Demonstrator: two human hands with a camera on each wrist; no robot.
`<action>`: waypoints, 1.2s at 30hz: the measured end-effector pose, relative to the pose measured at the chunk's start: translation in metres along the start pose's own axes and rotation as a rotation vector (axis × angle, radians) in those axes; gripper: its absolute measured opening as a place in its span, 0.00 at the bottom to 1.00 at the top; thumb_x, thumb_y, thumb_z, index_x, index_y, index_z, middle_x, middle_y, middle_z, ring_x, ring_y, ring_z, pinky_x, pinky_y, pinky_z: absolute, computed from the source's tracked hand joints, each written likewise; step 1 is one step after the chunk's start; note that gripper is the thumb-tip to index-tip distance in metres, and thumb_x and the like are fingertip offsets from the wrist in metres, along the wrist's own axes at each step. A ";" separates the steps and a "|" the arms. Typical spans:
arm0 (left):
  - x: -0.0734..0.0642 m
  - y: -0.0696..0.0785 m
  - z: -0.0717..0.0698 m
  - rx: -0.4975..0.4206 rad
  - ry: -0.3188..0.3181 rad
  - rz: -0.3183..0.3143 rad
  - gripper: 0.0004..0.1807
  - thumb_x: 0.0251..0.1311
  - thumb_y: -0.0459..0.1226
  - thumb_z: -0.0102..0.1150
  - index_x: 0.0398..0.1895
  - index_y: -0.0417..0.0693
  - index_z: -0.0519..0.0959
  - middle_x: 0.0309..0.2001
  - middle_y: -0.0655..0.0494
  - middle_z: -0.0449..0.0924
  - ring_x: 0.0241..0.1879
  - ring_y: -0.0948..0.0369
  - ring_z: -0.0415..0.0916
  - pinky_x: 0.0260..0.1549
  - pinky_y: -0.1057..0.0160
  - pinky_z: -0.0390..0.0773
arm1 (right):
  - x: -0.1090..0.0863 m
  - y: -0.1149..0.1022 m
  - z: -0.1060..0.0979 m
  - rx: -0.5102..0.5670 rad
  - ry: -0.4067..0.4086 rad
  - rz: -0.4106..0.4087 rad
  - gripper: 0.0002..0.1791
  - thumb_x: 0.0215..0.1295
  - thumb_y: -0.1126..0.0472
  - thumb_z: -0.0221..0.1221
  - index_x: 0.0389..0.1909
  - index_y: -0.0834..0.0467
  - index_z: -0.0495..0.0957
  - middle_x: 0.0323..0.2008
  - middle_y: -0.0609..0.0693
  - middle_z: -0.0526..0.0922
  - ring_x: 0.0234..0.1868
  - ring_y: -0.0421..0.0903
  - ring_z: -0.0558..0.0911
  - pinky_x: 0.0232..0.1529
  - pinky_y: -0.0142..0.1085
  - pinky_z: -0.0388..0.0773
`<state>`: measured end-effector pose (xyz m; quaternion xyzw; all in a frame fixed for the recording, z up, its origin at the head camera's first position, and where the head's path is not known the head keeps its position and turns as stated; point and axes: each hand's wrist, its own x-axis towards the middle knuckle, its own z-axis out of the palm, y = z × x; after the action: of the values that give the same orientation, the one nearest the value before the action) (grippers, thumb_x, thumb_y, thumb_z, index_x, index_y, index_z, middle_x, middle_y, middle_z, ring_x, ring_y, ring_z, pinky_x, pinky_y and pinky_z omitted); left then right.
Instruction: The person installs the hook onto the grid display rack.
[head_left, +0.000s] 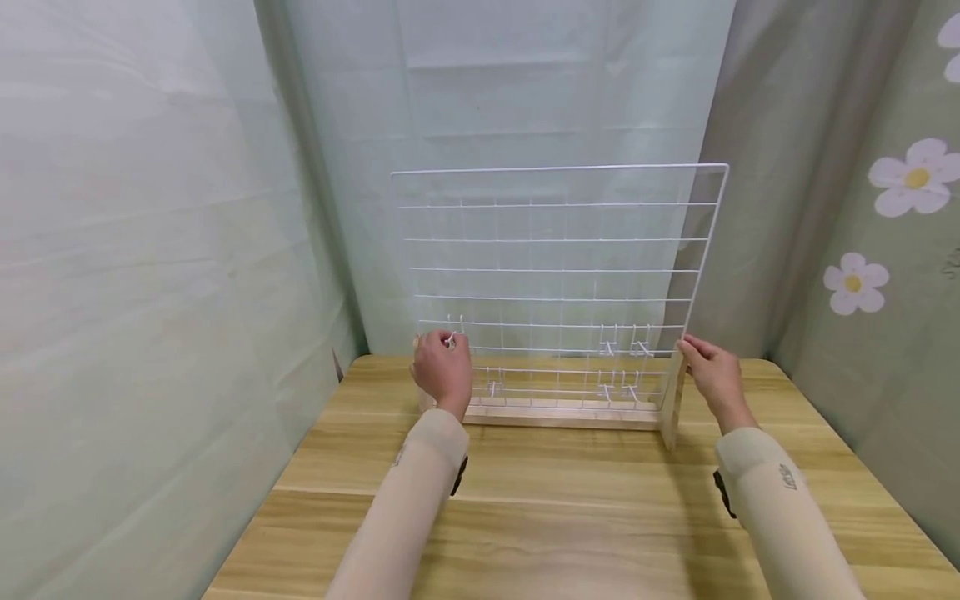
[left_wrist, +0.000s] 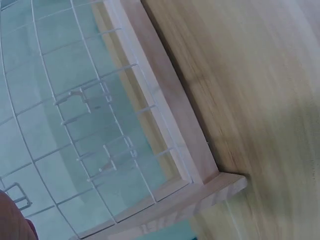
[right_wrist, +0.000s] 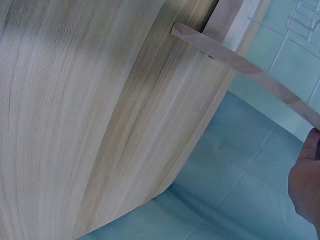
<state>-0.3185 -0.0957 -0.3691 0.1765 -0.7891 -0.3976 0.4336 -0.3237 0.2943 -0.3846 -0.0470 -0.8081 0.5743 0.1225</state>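
A white wire grid panel (head_left: 547, 283) stands upright in a wooden base (head_left: 562, 414) on the table. At the grid's lower left, my left hand (head_left: 444, 365) has its fingers curled round a white wire hook (head_left: 456, 325), most of which they hide. In the left wrist view only part of that hand (left_wrist: 14, 220) shows, beside a hook (left_wrist: 21, 196). My right hand (head_left: 712, 373) pinches the top of the wooden side post (head_left: 673, 400) between thumb and fingers at the grid's right edge. Several more white hooks (head_left: 607, 342) hang on the grid's lower rows.
The wood-grain table (head_left: 555, 517) extends in front of the rack and to both sides. Pale curtains (head_left: 525, 100) hang behind, and a flowered curtain (head_left: 862, 217) is at the right. The base's side foot (right_wrist: 182, 30) juts toward the person.
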 end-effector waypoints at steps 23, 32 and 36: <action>-0.012 -0.033 0.004 0.036 -0.063 -0.012 0.05 0.59 0.36 0.65 0.32 0.44 0.80 0.28 0.51 0.79 0.31 0.50 0.76 0.39 0.46 0.68 | 0.002 0.002 -0.003 -0.013 0.033 -0.008 0.32 0.75 0.44 0.51 0.68 0.63 0.70 0.66 0.61 0.72 0.61 0.55 0.74 0.56 0.37 0.75; 0.007 -0.069 -0.020 0.067 -0.030 0.026 0.07 0.62 0.37 0.61 0.32 0.42 0.82 0.30 0.48 0.81 0.32 0.47 0.78 0.39 0.44 0.69 | -0.004 0.004 -0.011 0.014 0.011 -0.016 0.32 0.75 0.45 0.50 0.70 0.64 0.67 0.67 0.63 0.69 0.64 0.53 0.72 0.60 0.43 0.73; 0.019 -0.090 -0.036 0.119 -0.134 0.064 0.08 0.64 0.37 0.58 0.38 0.41 0.83 0.36 0.46 0.82 0.39 0.46 0.77 0.44 0.43 0.67 | -0.006 0.003 -0.016 0.024 0.016 -0.044 0.31 0.76 0.47 0.51 0.68 0.66 0.68 0.65 0.65 0.70 0.52 0.37 0.77 0.49 0.27 0.77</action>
<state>-0.3058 -0.1805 -0.4182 0.1496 -0.8438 -0.3471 0.3811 -0.3142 0.3087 -0.3836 -0.0322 -0.8008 0.5809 0.1424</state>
